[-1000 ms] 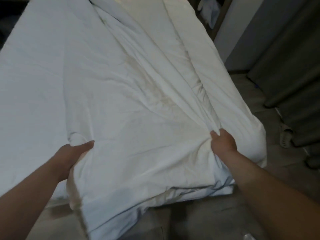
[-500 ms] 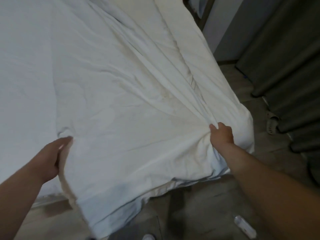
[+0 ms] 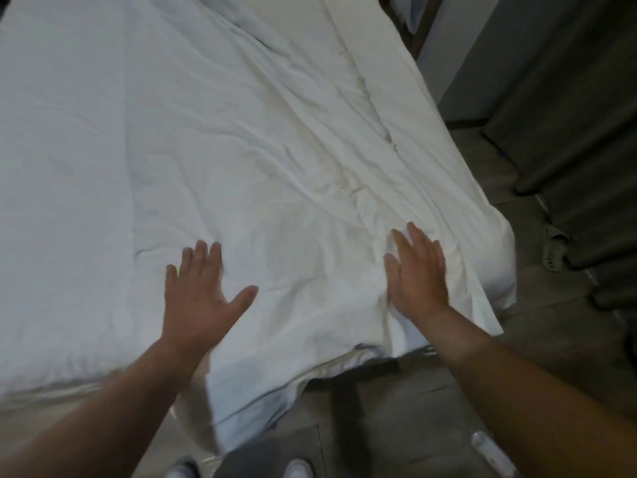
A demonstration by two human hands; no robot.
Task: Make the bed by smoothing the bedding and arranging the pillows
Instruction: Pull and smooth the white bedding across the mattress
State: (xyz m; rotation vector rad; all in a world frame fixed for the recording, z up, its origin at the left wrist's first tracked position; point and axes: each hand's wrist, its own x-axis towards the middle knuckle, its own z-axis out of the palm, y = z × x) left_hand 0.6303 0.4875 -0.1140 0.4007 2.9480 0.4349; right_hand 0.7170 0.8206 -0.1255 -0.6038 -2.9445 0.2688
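Observation:
A white duvet (image 3: pixel 241 139) covers the bed and fills most of the view, creased along a diagonal ridge toward the right side. Its near edge hangs over the foot of the bed (image 3: pixel 262 391). My left hand (image 3: pixel 200 294) lies flat on the duvet near the foot, fingers spread and straight. My right hand (image 3: pixel 417 270) lies flat on a bunched fold near the right corner, fingers straight and together. Neither hand holds fabric. No pillows are in view.
Dark curtains (image 3: pixel 579 132) hang along the right, with a sandal (image 3: pixel 555 250) on the tiled floor below them. A small pale bottle (image 3: pixel 489 450) lies on the floor at lower right. My white shoes (image 3: pixel 300 469) stand at the bed's foot.
Both hands have let go of the gathered duvet edge and now lie flat on top of it. The duvet has settled flatter across the foot of the bed.

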